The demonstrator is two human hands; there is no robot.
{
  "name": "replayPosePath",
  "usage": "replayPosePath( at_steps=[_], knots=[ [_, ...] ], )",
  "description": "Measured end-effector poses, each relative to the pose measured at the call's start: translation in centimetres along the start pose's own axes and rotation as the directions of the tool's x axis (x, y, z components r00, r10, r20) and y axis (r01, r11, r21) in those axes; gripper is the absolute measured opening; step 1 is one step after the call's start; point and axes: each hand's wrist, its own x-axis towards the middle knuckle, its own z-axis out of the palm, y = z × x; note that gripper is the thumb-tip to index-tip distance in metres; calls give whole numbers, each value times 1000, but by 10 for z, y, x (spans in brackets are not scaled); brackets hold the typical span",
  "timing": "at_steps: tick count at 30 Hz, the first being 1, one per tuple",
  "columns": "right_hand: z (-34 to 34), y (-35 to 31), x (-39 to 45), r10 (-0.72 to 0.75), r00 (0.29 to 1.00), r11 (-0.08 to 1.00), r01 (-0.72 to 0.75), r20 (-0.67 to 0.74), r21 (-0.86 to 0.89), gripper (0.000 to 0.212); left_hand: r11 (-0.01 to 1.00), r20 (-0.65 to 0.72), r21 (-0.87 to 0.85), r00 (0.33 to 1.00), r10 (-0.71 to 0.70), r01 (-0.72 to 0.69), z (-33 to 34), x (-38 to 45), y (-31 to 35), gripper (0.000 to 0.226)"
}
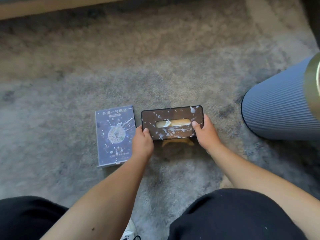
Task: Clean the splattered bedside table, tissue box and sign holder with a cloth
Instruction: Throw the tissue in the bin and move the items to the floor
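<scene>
A dark brown tissue box [173,115] spattered with white drops sits on or just above the grey carpet, a white tissue showing in its slot. My left hand [142,142] grips its left end and my right hand [205,131] grips its right end. Something yellowish [174,142] shows under the box's near edge; I cannot tell what it is. Left of the box a blue sign holder [115,135] lies flat on the carpet, also splashed white. No cloth is clearly in view.
A ribbed blue-grey cylinder with a gold rim [280,108], possibly the bedside table, stands at the right. A pale wooden edge [52,9] runs along the top left. My knees in black trousers [233,217] and a white shoe [129,231] fill the bottom.
</scene>
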Motion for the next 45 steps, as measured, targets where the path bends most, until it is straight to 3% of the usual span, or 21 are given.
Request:
replayPosePath(
  at_steps=[4,15,18,22,24,26,30,36,45],
  knots=[
    [1,6,4,-4,1000,1000,4,26,13,50,999,-46,-47,999,3,-5,9,-2,-4,38],
    [0,6,8,-26,999,999,24,36,44,33,999,-40,-51,999,1,-3,10,0,-10,39],
    [-8,-8,7,-4,997,999,7,84,-33,36,998,1,48,1000,-27,27,4,-2,0,38],
    [-32,-38,-14,51,996,962,-30,68,-270,62,960,-9,261,994,-106,105,-17,-20,41,38],
    [-51,-58,-42,25,999,936,-13,30,-353,68,916,-6,400,1000,-5,7,-38,-38,70,38],
    [-75,-79,-76,-58,998,899,52,0,-434,63,824,75,537,984,165,-179,-60,-64,99,36],
    [-132,-129,-152,-164,985,848,112,-54,-517,46,600,288,656,886,362,-458,-93,-139,165,33],
    [-228,-186,-262,-177,975,862,87,-135,-500,37,390,490,643,746,451,-659,-121,-261,254,33],
    [-348,-144,-378,30,913,980,-106,-407,-167,38,292,678,476,557,479,-830,-70,-368,332,33]
  ],
)
